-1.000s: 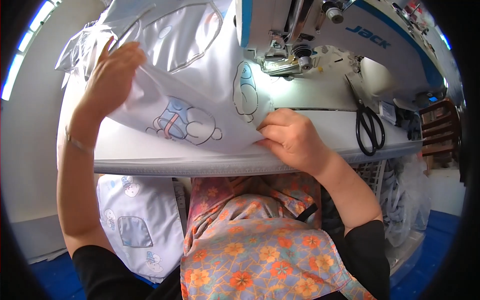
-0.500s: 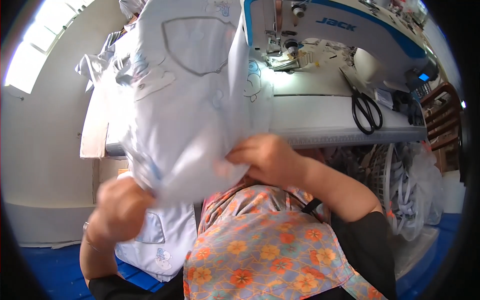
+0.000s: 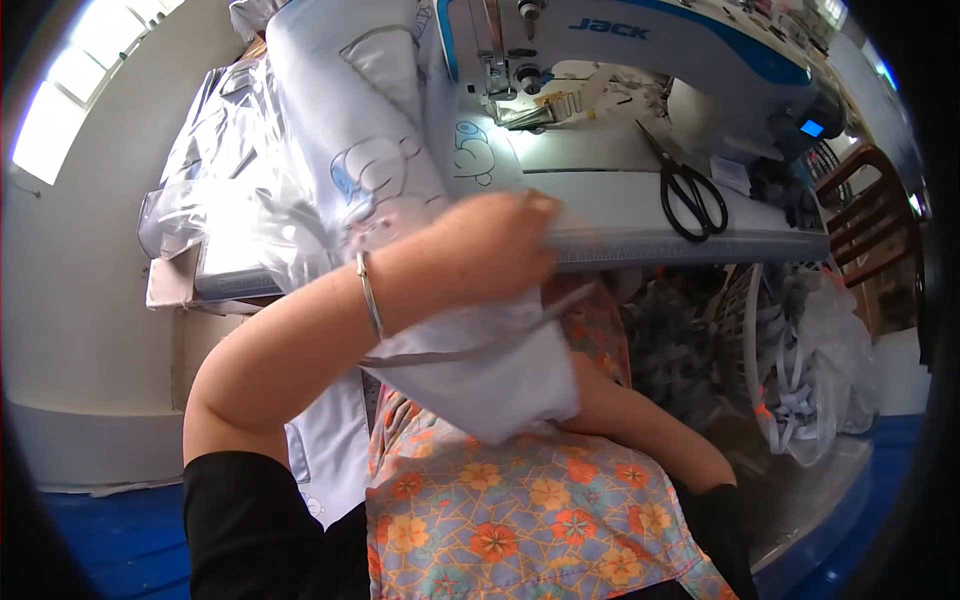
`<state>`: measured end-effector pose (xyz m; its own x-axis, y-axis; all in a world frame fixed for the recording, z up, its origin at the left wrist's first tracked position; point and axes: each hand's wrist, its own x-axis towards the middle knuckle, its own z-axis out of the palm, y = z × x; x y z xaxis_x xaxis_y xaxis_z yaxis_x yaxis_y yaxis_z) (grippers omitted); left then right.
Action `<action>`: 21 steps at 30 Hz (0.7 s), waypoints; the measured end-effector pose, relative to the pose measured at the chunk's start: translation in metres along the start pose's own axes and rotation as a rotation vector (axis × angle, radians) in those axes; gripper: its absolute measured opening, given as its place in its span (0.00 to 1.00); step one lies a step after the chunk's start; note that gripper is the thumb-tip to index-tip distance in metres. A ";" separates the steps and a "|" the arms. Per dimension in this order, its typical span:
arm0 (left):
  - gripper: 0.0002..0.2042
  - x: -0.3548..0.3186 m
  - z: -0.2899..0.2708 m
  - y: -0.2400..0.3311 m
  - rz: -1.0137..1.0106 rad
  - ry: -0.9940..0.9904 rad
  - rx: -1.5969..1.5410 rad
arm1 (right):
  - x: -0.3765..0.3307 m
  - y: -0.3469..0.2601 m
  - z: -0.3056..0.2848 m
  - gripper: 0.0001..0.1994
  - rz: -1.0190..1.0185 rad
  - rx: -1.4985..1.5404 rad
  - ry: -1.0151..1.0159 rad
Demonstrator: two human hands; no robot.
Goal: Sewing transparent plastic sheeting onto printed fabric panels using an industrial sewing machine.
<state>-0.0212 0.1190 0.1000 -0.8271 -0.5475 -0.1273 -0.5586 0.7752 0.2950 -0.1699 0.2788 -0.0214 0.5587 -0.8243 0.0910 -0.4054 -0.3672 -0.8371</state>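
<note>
A white cloth (image 3: 500, 395) with grey edging and cartoon prints runs from the sewing table down to my lap. My left hand (image 3: 495, 245) reaches across to the right above it, at the table's front edge. Its fingers look curled but are smeared by motion, so I cannot make out what they hold. My right forearm comes in from the lower right and passes behind the hanging cloth, which hides that hand. The sewing machine (image 3: 640, 50) stands just beyond, its lamp lit over part of the cloth.
Black scissors (image 3: 690, 200) lie on the table (image 3: 590, 205) to the right. Clear plastic wrapping (image 3: 240, 210) covers the table's left side. A white basket (image 3: 740, 340) with scraps and a plastic bag (image 3: 825, 370) stands below right. A wooden chair (image 3: 870, 210) is at the far right.
My left hand has swung from the lower left across to the right, over the cloth. The cloth has folded over in front of my right hand, hiding it. The view has shifted slightly.
</note>
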 end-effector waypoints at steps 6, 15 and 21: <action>0.30 -0.025 0.042 -0.061 -0.150 0.175 0.337 | 0.026 0.028 0.012 0.18 -0.381 -0.089 0.159; 0.28 -0.005 0.022 -0.088 0.207 0.189 0.356 | 0.061 0.022 -0.005 0.16 -0.373 -0.137 0.215; 0.27 0.017 0.002 -0.110 0.057 0.098 0.449 | 0.087 0.025 -0.024 0.15 -0.383 -0.196 0.273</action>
<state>0.0261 0.0252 0.0631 -0.8597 -0.5102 -0.0262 -0.5019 0.8530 -0.1434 -0.1487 0.1881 -0.0212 0.4950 -0.6876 0.5311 -0.3512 -0.7175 -0.6016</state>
